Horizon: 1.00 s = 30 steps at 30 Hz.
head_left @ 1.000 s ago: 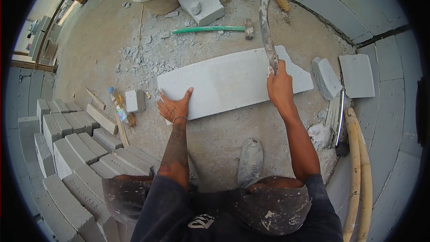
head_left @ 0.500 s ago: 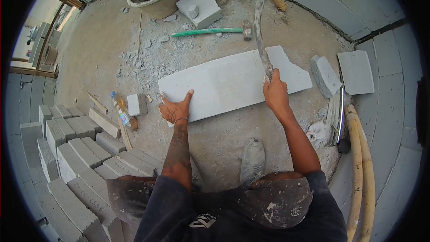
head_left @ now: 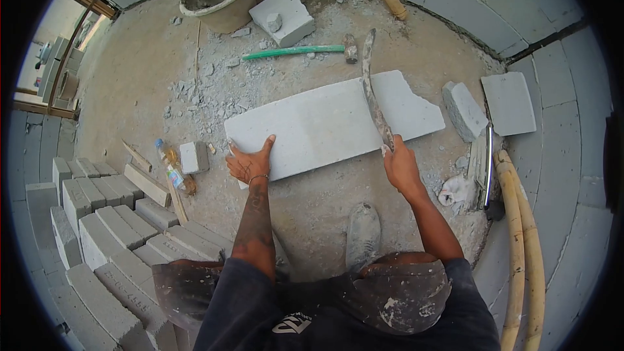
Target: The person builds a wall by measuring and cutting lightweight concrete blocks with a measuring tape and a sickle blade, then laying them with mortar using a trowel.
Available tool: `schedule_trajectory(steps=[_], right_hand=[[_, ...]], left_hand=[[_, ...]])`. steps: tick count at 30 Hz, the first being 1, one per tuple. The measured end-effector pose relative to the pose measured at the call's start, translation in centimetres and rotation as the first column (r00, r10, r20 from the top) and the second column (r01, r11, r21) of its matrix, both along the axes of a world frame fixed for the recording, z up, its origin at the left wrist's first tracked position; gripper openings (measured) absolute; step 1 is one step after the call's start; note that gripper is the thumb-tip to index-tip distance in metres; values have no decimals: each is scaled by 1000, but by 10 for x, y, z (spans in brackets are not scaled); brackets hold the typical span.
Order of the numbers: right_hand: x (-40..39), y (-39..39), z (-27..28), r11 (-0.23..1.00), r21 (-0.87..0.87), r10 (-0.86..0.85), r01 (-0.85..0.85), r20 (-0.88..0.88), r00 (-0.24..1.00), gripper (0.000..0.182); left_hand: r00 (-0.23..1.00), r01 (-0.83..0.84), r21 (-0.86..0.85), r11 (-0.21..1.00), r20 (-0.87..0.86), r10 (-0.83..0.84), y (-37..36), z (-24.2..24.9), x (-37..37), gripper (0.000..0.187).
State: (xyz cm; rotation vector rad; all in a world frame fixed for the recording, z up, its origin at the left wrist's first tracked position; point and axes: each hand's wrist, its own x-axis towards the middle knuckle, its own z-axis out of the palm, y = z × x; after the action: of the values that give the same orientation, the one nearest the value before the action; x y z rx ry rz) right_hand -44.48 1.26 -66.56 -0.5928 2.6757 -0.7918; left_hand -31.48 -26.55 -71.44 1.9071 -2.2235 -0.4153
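Note:
A long pale lightweight concrete block (head_left: 318, 123) lies on the floor in front of me, its far right corner broken away. Spread over its left end is my left hand (head_left: 249, 161), thumb on the top face and fingers apart. My right hand (head_left: 402, 165) is closed round the near end of a long, slightly curved, grey-stained bar-like tool (head_left: 372, 91). This tool crosses over the right part of the block in the view, pointing away from me. Beyond the block lies a hammer (head_left: 299, 51) with a green handle.
Stacked grey blocks (head_left: 117, 224) fill the lower left, near a plastic bottle (head_left: 174, 168) and a small block piece (head_left: 194, 157). A mortar bucket (head_left: 224, 16) and a broken block (head_left: 286, 18) stand farther off. Bamboo poles (head_left: 520, 240) lean at right.
My right hand has come down and toward me, bringing the tool's far end lower over the block. My left hand keeps its place on the block. The view has shifted slightly.

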Motion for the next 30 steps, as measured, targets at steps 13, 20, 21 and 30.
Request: schedule_trajectory(steps=[13,20,21,30], right_hand=[[27,25,32,998,11,-59,58,72,996,23],[49,25,37,908,-320,-285,270,-1,958,22],[54,37,-5,979,-90,-181,181,11,983,22],[50,25,61,962,-224,-161,158,5,987,17]], left_hand=[[1000,13,-19,1000,4,-13,2,-13,13,115],[1000,-1,-9,1000,27,1,1,-15,11,114],[1000,3,-13,1000,18,-3,2,-15,14,114],[999,-1,32,999,32,0,3,-10,10,115]])
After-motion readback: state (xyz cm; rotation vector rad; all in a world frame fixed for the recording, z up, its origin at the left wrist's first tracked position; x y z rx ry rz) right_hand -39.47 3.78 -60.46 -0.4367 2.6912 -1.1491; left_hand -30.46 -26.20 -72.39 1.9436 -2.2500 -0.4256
